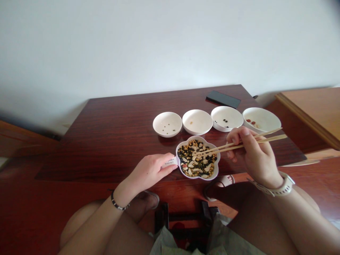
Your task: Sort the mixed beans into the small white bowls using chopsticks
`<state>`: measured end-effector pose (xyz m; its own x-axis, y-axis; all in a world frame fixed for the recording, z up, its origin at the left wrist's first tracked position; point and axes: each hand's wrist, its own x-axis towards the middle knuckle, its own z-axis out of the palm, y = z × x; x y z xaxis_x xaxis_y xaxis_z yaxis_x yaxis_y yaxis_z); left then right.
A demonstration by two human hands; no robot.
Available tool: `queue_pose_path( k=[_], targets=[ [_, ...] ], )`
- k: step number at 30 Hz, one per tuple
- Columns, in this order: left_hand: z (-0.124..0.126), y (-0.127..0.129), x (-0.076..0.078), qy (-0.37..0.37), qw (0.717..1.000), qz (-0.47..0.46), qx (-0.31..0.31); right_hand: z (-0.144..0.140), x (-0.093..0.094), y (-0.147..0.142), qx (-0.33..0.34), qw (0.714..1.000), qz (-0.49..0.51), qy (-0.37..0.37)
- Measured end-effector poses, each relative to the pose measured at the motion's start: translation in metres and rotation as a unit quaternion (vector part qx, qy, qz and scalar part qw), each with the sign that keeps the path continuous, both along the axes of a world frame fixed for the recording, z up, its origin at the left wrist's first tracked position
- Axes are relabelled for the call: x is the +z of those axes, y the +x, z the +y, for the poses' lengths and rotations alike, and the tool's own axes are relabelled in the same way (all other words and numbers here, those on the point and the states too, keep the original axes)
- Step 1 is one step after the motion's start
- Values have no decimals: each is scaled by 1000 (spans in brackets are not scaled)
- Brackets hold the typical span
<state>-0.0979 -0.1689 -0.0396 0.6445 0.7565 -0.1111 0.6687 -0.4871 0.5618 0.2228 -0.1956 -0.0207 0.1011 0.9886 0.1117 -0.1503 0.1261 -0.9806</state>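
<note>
My left hand is closed on the labelled handle of a flower-shaped bowl at the table's near edge. Mixed black and yellow beans, small green ones and pale peanut halves fill it. My right hand grips a pair of wooden chopsticks, their tips down among the beans and peanuts near the bowl's middle. Whether the tips pinch anything is too small to tell. Behind the bowl stand white bowls in a row: one with small greenish beans, one with a pale yellowish piece, one with black beans.
The rightmost white bowl, holding reddish and pale pieces, stands partly behind my right hand. A dark phone lies beyond the row on the brown table. A white wall rises behind, and lighter wooden furniture stands at the right.
</note>
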Motion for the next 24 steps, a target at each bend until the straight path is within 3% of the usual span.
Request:
queue_pose_path(
  k=[14,24],
  targets=[
    [0,0,0,2,1000,-11,3,3,2,8,-21,997,11,79],
    [-2,1,2,26,1000,7,1,11,7,33,-143,982,31,118]
  ],
)
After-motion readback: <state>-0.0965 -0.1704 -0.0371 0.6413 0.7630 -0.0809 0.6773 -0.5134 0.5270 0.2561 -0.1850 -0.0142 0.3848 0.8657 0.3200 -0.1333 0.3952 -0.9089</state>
